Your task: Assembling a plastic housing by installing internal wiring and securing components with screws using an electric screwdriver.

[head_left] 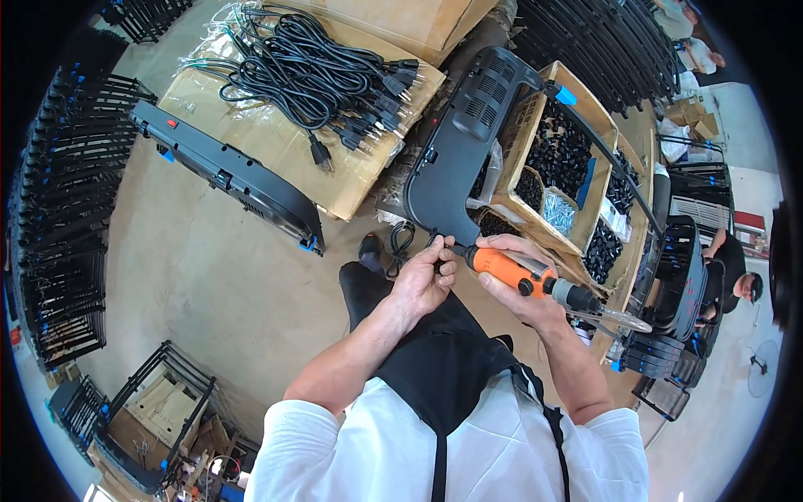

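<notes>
My right hand [531, 284] is wrapped around an orange power screwdriver [502, 266], which lies nearly level with its black nose toward the left. A hose runs off its back end. My left hand [425, 276] is closed, fingertips pinched together beside the driver's nose and the near edge of a black machine housing [443, 176]. What those fingers hold is hidden. The housing has a vented motor cover [489, 96] at its far end and leans beside the parts box. A black cord [400, 247] hangs in a coil under its near end.
On the right, a divided cardboard box [539, 205] holds black parts and silver screws [558, 213]. Bundled black power cords [309, 71] lie on a carton. A second black housing [234, 176] leans at left. Stacked black frames [71, 209] line the left; a co-worker [736, 280] is far right.
</notes>
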The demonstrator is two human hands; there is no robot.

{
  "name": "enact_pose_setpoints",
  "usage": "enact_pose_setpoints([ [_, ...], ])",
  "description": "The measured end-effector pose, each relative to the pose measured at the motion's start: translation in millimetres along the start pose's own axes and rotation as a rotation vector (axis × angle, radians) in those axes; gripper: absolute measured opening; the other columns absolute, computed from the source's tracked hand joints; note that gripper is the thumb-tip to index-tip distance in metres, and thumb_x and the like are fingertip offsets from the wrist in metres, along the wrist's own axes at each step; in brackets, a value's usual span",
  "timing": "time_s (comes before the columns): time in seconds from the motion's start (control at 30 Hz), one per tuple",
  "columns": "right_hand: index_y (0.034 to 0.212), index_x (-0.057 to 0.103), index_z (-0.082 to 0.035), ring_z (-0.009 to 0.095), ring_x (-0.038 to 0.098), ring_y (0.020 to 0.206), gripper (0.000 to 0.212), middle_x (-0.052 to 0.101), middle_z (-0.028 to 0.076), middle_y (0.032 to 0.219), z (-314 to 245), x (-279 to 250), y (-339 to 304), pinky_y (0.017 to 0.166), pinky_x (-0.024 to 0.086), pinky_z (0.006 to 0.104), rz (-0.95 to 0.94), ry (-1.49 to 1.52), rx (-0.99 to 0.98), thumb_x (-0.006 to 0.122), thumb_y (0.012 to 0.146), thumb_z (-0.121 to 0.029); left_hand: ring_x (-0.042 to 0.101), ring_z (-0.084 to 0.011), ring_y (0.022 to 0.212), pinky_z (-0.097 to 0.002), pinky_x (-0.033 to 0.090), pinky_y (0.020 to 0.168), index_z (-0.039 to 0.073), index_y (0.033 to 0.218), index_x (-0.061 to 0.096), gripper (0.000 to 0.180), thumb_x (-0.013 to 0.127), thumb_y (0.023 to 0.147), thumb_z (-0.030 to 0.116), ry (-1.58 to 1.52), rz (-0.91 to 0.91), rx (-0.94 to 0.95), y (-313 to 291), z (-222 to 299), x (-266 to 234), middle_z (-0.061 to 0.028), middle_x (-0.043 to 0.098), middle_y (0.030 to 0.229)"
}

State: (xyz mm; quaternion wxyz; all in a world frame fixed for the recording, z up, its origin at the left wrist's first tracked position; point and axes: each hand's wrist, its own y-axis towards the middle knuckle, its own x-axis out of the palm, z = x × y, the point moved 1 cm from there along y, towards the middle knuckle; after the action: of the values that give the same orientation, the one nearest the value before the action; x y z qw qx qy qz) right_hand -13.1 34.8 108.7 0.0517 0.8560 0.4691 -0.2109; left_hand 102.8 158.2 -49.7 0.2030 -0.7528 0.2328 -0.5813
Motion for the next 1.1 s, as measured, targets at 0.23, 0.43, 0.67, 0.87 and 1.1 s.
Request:
enact_pose_setpoints([
  [0.23, 0.128, 0.066, -0.004, 0.023, 0.069, 0.12, 0.046, 0.073, 0.011, 0.129, -8, 14, 13, 0.107, 0.054, 0.0376, 0.031, -0.004, 0.073, 0.082, 0.084, -0.003, 0.051, -0.0115, 0.07, -0.026, 0.042, 0.06, 0.01, 0.116, 0.062, 0.031, 0.052, 0.114, 0.039, 0.051, -0.005, 0.067, 3, -1, 6, 0.0013, 0.056, 0.085],
  [0.43, 0.121, 0.068, -0.005, 0.022, 0.069, 0.118, 0.038, 0.072, 0.011, 0.13, 1, 25, 31, 0.105, 0.054, 0.036, -0.044, -0.047, 0.048, 0.081, 0.085, -0.003, 0.057, -0.0129, 0.076, -0.028, 0.047, 0.067, 0.007, 0.116, 0.064, 0.03, 0.049, 0.115, 0.032, 0.373, 0.045, 0.135, -13, 4, -7, -0.0014, 0.064, 0.091],
  [0.67, 0.118, 0.069, -0.008, 0.021, 0.072, 0.115, 0.036, 0.073, 0.009, 0.127, -5, 24, 46, 0.102, 0.057, 0.0364, -0.123, -0.129, 0.019, 0.082, 0.084, -0.007, 0.058, -0.0089, 0.077, -0.0263, 0.05, 0.069, 0.003, 0.132, 0.067, 0.034, 0.053, 0.115, 0.027, 0.741, -0.01, 0.159, -28, 14, -24, -0.0012, 0.069, 0.098],
  [0.87, 0.118, 0.07, -0.008, 0.021, 0.072, 0.113, 0.036, 0.074, 0.009, 0.125, 4, 27, 46, 0.101, 0.057, 0.0359, -0.132, -0.191, -0.076, 0.082, 0.084, -0.008, 0.058, -0.0096, 0.081, -0.0255, 0.048, 0.074, 0.005, 0.117, 0.07, 0.029, 0.05, 0.115, 0.026, 0.69, 0.04, 0.132, -50, 18, -4, 0.0011, 0.065, 0.096],
  [1.1, 0.125, 0.07, -0.009, 0.023, 0.073, 0.113, 0.042, 0.073, 0.008, 0.124, -17, 27, 53, 0.1, 0.056, 0.035, -0.138, -0.258, 0.067, 0.082, 0.085, -0.009, 0.063, -0.0101, 0.081, -0.0263, 0.052, 0.072, 0.002, 0.128, 0.064, 0.028, 0.049, 0.116, 0.022, 0.947, 0.047, 0.048, -49, 24, -18, -0.0034, 0.071, 0.101],
])
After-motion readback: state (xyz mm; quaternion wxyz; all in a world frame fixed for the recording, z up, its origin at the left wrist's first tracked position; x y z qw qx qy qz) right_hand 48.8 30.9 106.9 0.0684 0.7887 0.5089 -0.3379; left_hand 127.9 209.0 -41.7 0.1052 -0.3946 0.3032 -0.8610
